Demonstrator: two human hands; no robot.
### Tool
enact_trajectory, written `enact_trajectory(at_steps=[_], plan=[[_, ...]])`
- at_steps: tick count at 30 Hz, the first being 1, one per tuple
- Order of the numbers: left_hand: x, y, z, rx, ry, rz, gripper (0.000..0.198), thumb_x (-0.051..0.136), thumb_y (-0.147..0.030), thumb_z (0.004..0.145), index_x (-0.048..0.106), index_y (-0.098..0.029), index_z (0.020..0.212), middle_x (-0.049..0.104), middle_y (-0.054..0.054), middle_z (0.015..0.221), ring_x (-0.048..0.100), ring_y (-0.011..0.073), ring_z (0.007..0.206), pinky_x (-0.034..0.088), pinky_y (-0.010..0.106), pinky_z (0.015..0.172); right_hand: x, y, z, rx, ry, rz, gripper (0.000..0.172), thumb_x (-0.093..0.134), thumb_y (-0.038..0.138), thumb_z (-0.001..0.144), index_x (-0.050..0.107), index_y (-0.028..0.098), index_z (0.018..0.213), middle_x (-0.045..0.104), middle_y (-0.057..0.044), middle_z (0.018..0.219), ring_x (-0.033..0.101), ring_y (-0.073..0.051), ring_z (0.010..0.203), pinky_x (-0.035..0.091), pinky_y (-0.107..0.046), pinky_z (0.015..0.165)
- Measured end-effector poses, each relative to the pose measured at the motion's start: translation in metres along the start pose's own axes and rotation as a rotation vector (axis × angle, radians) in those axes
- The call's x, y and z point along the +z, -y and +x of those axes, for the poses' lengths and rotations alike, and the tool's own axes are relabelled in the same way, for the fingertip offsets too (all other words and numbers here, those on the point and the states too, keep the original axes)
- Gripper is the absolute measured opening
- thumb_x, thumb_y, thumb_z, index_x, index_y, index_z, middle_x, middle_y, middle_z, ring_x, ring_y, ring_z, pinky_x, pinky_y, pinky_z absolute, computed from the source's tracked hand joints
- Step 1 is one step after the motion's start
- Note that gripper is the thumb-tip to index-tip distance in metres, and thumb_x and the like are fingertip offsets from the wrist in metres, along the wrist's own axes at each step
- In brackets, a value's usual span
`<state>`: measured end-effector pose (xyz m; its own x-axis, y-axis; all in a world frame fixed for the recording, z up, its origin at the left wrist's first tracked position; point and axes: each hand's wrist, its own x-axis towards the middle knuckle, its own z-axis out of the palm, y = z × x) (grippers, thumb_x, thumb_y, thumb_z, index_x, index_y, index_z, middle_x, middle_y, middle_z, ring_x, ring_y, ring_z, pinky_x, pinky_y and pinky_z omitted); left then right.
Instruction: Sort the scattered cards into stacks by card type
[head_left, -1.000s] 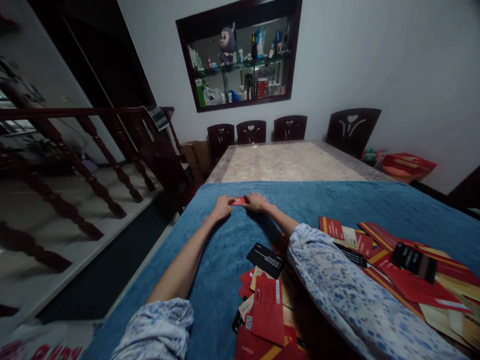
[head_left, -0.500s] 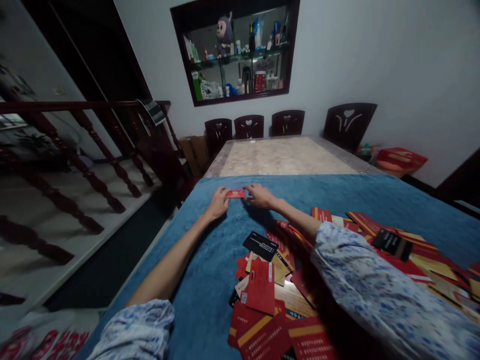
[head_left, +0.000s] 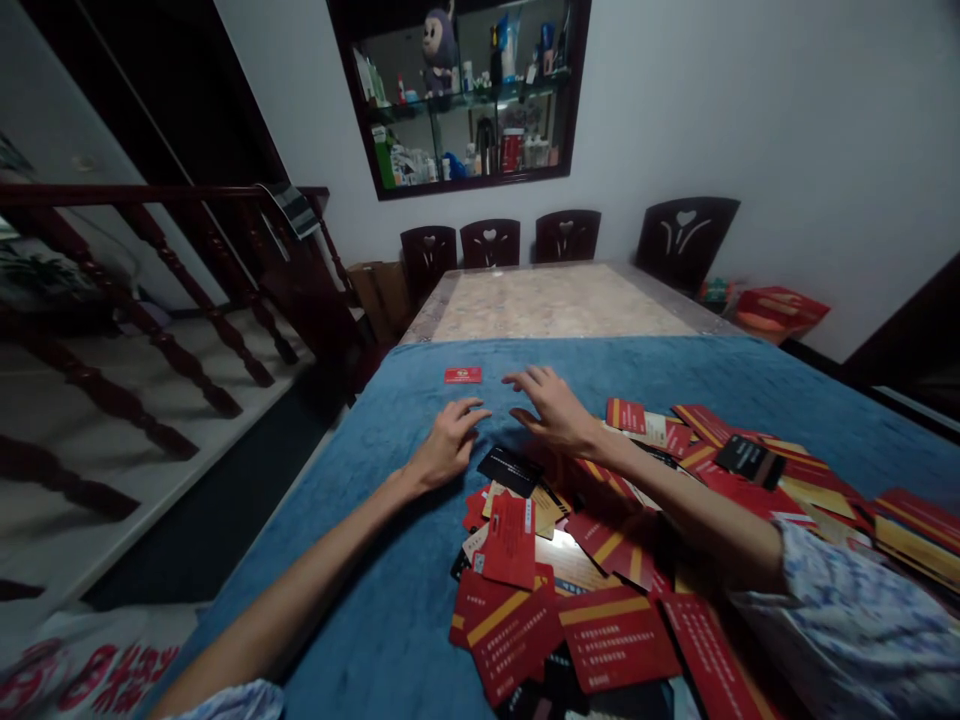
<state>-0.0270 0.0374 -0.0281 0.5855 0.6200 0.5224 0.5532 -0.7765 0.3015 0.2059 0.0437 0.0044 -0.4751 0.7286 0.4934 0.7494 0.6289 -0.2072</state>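
A small red card (head_left: pixel 463 375) lies flat by itself on the blue cloth (head_left: pixel 360 480), near its far edge. My left hand (head_left: pixel 448 440) hovers below that card, fingers apart and holding nothing. To its right my right hand (head_left: pixel 551 405) is raised over the cloth, thumb and fingers spread, also with nothing in it. Under and beside the right forearm spreads a loose heap of red, gold and black cards. A black card (head_left: pixel 510 468) sits at the heap's upper left, closest to both hands. Below it lies a red card (head_left: pixel 511 540) turned upright. My right forearm covers part of the heap.
Beyond the cloth the marble tabletop (head_left: pixel 555 300) continues to several dark chairs (head_left: pixel 566 237). A wooden railing (head_left: pixel 172 320) runs along the left. Behind is a wall cabinet (head_left: pixel 469 185) with a plush toy. A red bag (head_left: pixel 780 308) stands at the right.
Both hands have let go of the small red card, which stays on the cloth. They have drawn back toward me, the right one also shifting rightward. The view has tilted slightly.
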Motion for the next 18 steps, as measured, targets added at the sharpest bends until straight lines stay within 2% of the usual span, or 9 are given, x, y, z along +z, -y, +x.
enact_trajectory(at_steps=[3,7,12,18], plan=[[0.0,-0.016,-0.009,-0.003,0.036,-0.014,0.044,0.046,-0.003,0.087,0.059,-0.02,0.126,0.056,0.011,0.133,0.052,0.0236,0.121,0.046,0.047,0.105,-0.006,0.011,-0.021,-0.022,0.017,-0.032,0.041,0.057,0.021,0.088,0.054,0.02,0.129,0.059,-0.013,0.113,0.048,-0.028,0.103,0.042,-0.039,0.083],[0.004,-0.027,-0.022,-0.024,0.099,-0.056,0.046,0.043,-0.006,0.09,0.057,-0.022,0.131,0.055,0.012,0.136,0.05,0.0237,0.126,0.042,0.048,0.108,-0.012,0.027,-0.045,-0.037,0.112,-0.034,0.04,0.057,0.022,0.089,0.056,0.02,0.129,0.059,-0.013,0.115,0.048,-0.028,0.105,0.044,-0.04,0.083],[0.009,-0.028,-0.033,-0.072,0.25,-0.082,0.05,0.047,-0.012,0.09,0.052,-0.025,0.137,0.05,0.011,0.146,0.045,0.0265,0.133,0.038,0.052,0.109,-0.014,0.039,-0.057,-0.008,0.24,0.036,0.033,0.06,0.025,0.089,0.06,0.019,0.122,0.06,-0.013,0.116,0.05,-0.026,0.103,0.045,-0.041,0.088],[0.01,-0.027,-0.034,-0.057,0.302,-0.099,0.056,0.043,-0.008,0.088,0.049,-0.025,0.141,0.046,0.01,0.151,0.041,0.0239,0.137,0.032,0.048,0.112,-0.01,0.041,-0.062,-0.014,0.318,0.157,0.03,0.06,0.027,0.089,0.065,0.018,0.117,0.062,-0.013,0.113,0.055,-0.024,0.104,0.045,-0.038,0.091]])
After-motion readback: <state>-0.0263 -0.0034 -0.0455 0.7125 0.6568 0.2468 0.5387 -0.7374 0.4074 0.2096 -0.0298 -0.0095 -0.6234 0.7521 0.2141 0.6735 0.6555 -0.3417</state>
